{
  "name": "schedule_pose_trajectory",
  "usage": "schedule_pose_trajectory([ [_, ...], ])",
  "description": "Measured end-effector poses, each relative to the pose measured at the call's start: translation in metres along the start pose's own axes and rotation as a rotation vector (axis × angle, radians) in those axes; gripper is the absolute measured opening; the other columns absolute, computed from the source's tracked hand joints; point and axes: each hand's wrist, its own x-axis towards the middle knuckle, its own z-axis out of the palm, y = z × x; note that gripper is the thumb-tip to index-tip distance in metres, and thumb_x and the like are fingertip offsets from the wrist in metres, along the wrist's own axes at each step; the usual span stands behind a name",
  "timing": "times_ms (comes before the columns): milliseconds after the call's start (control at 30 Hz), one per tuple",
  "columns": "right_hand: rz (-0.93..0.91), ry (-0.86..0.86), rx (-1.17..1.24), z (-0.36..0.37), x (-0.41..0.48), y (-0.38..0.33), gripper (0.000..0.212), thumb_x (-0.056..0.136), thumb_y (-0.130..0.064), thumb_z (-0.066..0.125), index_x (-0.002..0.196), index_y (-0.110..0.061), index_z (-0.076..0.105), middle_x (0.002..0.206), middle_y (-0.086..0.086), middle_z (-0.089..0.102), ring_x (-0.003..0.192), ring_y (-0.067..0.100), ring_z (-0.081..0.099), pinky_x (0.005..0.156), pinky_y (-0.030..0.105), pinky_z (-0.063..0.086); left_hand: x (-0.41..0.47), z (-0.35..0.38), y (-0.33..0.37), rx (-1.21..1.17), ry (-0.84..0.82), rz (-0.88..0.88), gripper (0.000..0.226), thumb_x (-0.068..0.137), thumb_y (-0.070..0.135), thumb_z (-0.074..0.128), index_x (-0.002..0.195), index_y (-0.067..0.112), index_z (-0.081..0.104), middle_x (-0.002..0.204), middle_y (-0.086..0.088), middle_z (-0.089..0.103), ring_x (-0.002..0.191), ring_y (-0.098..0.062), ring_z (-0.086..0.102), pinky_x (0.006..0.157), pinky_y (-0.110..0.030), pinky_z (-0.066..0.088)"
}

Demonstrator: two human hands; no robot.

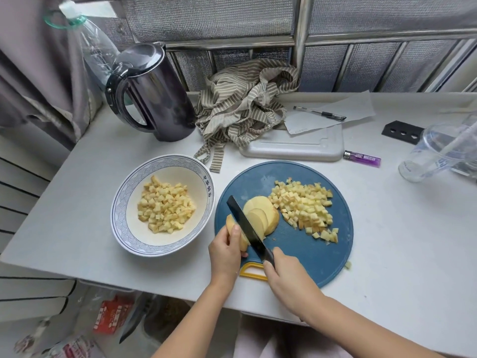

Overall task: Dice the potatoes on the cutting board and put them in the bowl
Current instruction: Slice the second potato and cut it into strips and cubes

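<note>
**Knife set into a half-sliced potato on the blue board**

The right hand (286,275) keeps a clenched grip round the handle of a black-bladed knife (245,223). Its blade lies slanted across the potato (230,223), with the tip pointing away and to the left. The left hand (227,250) grips the uncut end of that potato, fingers curled over it, right beside the blade. On the blade's far side the cut slices (260,215) lean in a fanned stack.

All this sits on a round blue cutting board (296,251) with a yellow handle loop at its near edge. A pile of potato cubes (305,205) lies just right of the slices, and one stray cube (348,264) rests on the surface just off the board's right edge.

Just left of the board stands a patterned bowl (121,202) holding diced potato (165,205). Behind it are a dark electric kettle (154,94) and a crumpled striped cloth (245,99). Its straps trail down between bowl and board. A white tray (296,146), a purple lighter (362,158), a pen (320,112) on paper and a clear plastic cup (433,151) lie beyond the board.
</note>
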Motion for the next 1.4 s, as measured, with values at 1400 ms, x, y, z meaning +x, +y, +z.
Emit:
schedule_pose_trajectory([
  [1400,-0.085,0.089,0.048,-0.007,-0.021,-0.01,0.02,0.103,-0.03,0.036,0.093,-0.013,0.042,0.085,0.008,0.058,0.08,0.028,0.055,0.066,0.037,0.036,0.009,0.021,0.0,0.035,0.134,0.064,0.063,0.089,0.072,0.027,0.06,0.018,0.043,0.053,-0.009,0.047,0.057,-0.041,0.055,0.054,-0.047,0.045],
])
